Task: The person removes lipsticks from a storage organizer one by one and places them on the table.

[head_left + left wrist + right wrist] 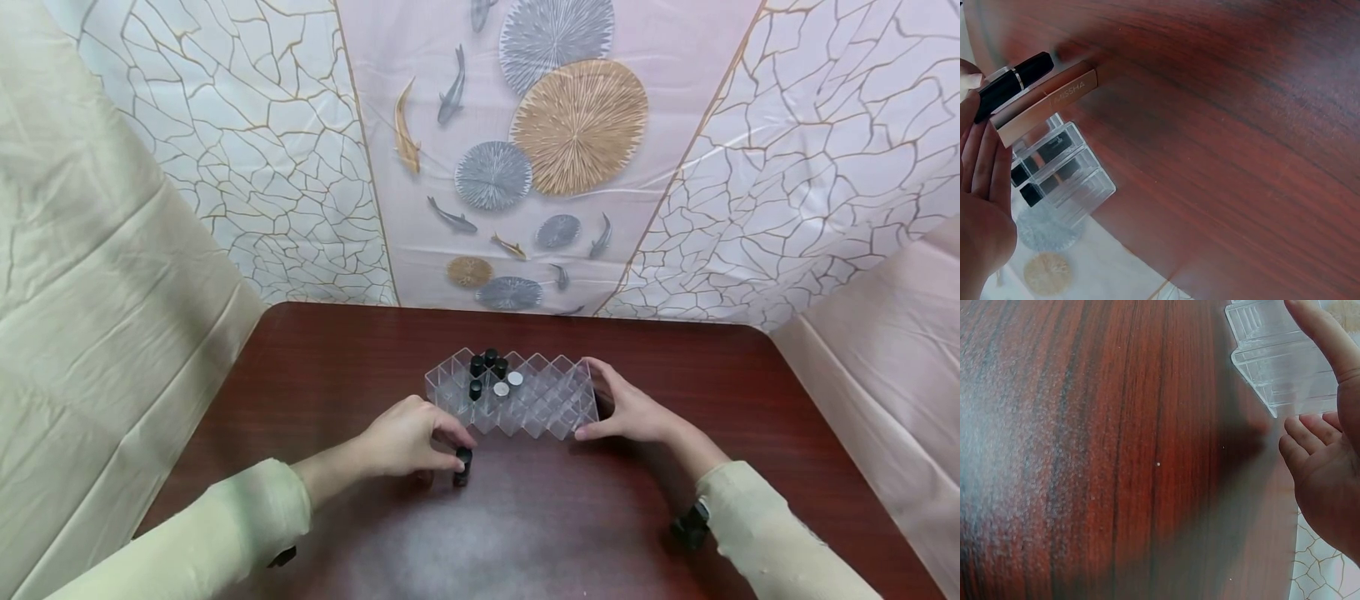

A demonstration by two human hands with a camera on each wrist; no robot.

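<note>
In the head view my left hand (405,437) pinches a black lipstick tube (463,468) upright, low over the table in front of the organizer. The left wrist view shows a thin metallic band round this tube (1029,71). Close beside it stands a brown lipstick (1063,97) lettered MISSHA, partly behind the left hand. A clear lipstick organizer (551,408) with diamond-shaped slots holds several black-topped tubes (477,367) and two pale-topped ones (515,379), all in its left half. My right hand (630,410) spans the organizer's right end, thumb at the front corner, fingers at the back.
The dark red-brown wooden table (570,525) has a glossy light patch near its front. Behind it hangs a patterned cloth (300,167) with fish and round motifs. Pale cloth walls (97,333) stand at both sides.
</note>
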